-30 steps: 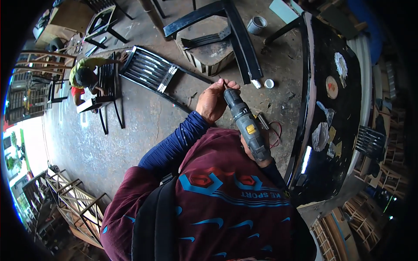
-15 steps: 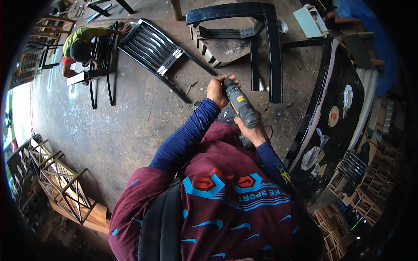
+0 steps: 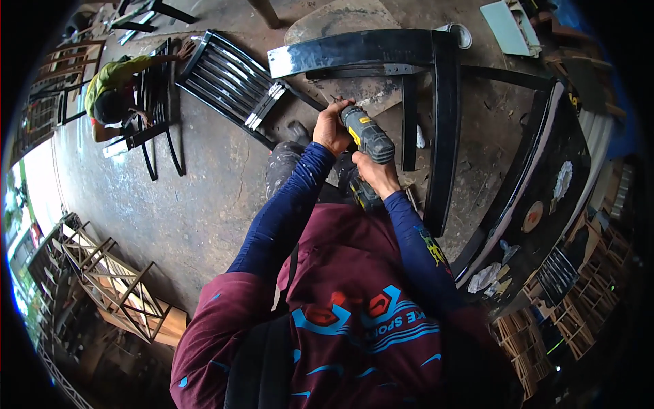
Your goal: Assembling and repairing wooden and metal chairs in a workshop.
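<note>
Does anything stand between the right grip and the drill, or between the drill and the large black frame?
Nothing visible separates the right grip from the drill it holds. Toward the large black frame, the left grip is at the drill's front; whether it blocks the tip, I cannot tell.

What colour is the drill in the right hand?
The drill is dark grey and black with yellow parts; it shows best in the head view.
</note>
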Available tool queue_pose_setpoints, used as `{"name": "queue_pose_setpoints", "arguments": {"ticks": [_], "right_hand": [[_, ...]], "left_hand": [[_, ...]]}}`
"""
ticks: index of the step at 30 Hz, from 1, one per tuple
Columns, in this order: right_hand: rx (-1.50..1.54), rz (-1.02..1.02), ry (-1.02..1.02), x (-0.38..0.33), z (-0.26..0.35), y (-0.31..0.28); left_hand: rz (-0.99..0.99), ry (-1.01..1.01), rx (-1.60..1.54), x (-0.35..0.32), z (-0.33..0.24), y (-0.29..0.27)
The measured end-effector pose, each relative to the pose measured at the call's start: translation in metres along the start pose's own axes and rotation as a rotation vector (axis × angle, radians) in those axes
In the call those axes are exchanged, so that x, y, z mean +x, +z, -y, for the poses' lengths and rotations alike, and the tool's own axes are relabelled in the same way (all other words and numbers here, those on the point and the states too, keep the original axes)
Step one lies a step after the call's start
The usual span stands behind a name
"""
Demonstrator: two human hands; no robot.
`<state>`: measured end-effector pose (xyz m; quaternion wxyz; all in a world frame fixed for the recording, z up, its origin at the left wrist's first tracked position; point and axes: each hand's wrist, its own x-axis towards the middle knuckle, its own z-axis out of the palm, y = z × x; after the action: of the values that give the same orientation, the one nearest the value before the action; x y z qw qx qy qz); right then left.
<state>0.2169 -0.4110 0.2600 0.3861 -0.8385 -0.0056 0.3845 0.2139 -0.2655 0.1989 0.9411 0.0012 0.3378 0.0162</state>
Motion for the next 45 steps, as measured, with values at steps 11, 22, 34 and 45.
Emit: {"name": "queue_pose_setpoints", "arguments": {"ticks": [11,22,34,45], "right_hand": [[0.175,0.120,0.425,0.083,0.014,0.032],[-0.463,0.015,-0.219,0.073,0.006,0.029],[0.852,0.227,0.591,0.115,0.024,0.005],[0.814,0.091,0.425,0.134,0.039,0.011]], "left_hand": [[0.042,-0.068,0.019,0.090,-0.043,-0.048],[-0.090,-0.080,-0.009,0.100,-0.054,-0.038],[-0.218,-0.062,-0.083,0.121,-0.064,0.001],[-0.238,-0.066,-0.003,0.132,-0.065,0.000]]}}
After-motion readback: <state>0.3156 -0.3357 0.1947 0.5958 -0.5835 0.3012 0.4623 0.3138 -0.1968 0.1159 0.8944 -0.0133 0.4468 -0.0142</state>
